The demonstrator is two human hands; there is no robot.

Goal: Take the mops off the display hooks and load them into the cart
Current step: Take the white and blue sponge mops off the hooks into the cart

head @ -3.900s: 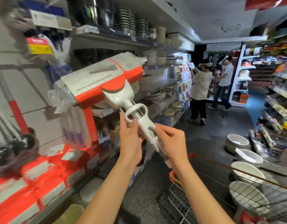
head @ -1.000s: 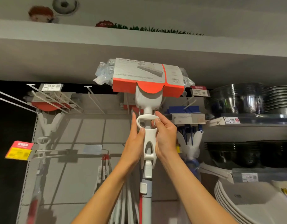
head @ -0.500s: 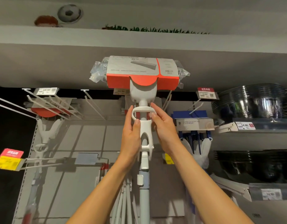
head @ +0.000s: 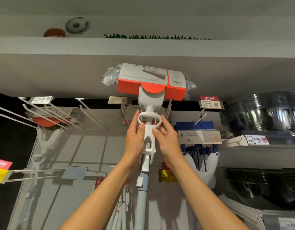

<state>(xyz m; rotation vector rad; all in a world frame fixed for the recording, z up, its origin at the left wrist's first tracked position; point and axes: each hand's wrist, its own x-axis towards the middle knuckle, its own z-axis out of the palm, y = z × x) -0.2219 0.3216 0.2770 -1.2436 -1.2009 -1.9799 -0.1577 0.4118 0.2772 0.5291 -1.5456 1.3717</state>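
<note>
A sponge mop (head: 149, 103) stands upright in front of me, its head in a red and grey card sleeve (head: 151, 81) up near the grey overhang. My left hand (head: 135, 140) grips the mop's white lever handle from the left, thumb on its front. From the right, my right hand (head: 167, 140) holds the same handle, thumb on it and fingers along the ring. Another mop (head: 44, 141) hangs from the wire hooks (head: 60, 115) at the left. The cart is out of view.
Blue-packaged mops (head: 199, 138) hang just right of my hands. Stacked dark bowls (head: 263, 112) fill shelves at the right. Bare wire hooks (head: 90, 112) and price tags (head: 210, 102) jut out of the grey back panel. More mop poles (head: 120, 213) hang below.
3.9 s ago the mop was tilted in the aisle near the cart; now it stands upright at the display. Over the last second it rose slightly, with both hands still on it.
</note>
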